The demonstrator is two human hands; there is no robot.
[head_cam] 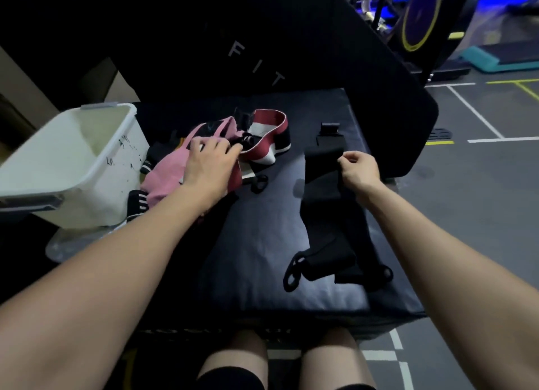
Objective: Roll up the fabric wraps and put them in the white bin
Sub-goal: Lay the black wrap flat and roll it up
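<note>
My right grip (357,167) pinches the far end of the black wrap (323,202), which trails along the surface's (262,243) right side toward the near edge. My left grip (210,159) lies on the pink wrap (166,173), fingers curled into the pile. The bin (73,156) sits at the left edge.

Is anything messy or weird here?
Yes. The wraps lie in a tangled heap beside the white bin, none rolled. The long black wrap is stretched out flat, pinched by the right hand.
</note>
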